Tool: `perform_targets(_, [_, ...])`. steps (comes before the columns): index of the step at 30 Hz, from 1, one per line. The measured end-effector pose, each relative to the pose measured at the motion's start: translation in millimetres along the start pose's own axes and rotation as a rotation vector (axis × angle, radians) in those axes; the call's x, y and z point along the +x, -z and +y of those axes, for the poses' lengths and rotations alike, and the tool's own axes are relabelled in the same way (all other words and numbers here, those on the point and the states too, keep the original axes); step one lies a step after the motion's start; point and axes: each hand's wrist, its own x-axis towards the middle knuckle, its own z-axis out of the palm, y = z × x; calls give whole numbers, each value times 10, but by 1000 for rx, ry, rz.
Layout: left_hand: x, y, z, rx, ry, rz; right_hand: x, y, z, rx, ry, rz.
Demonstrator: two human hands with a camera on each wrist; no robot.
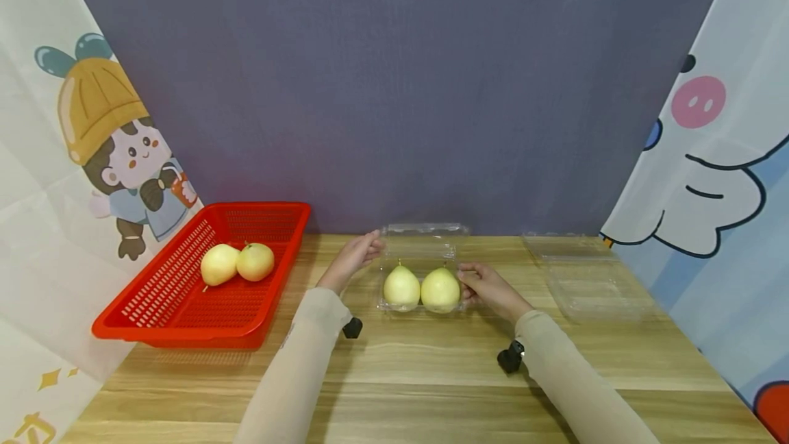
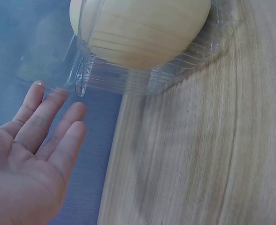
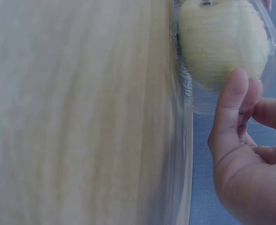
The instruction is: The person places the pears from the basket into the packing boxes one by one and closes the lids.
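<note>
Two pears, a left pear (image 1: pixel 402 288) and a right pear (image 1: pixel 440 290), are held side by side in a clear box (image 1: pixel 422 307) on the counter (image 1: pixel 419 382), between the two hands, with their stems pointed upward. The box's lid (image 1: pixel 424 245) is raised at the back, behind the pears. The left hand (image 1: pixel 359 257) is placed at the lid's left edge, up and to the left of the left pear; its fingers are spread a little and nearly straight, with nothing gripped, and the fingertips are brought right up to the plastic. The right hand (image 1: pixel 491 289) is set at the box's right side, just beside the right pear; its fingers are bent, with the thumb close to them, and whether the plastic is pinched cannot be told. Both pears are kept apart from the fingers by the clear wall. To the left of the hands, two more pears (image 1: pixel 255 262) are seen touching each other in a red basket (image 1: pixel 179 336). Well to the right, another clear box (image 1: pixel 607 293) is laid on the counter.
</note>
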Motion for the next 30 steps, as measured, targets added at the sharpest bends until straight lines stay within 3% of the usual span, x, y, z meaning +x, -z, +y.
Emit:
perform_targets(9, [-4, 45, -8, -5, 13, -110, 3, 6, 10, 5, -10, 0])
perform_targets(18, [-97, 92, 22, 22, 47, -196, 4, 10, 8, -11, -11, 9])
perform_targets(30, [-185, 144, -14, 45, 26, -232, -27, 12, 0, -11, -13, 7])
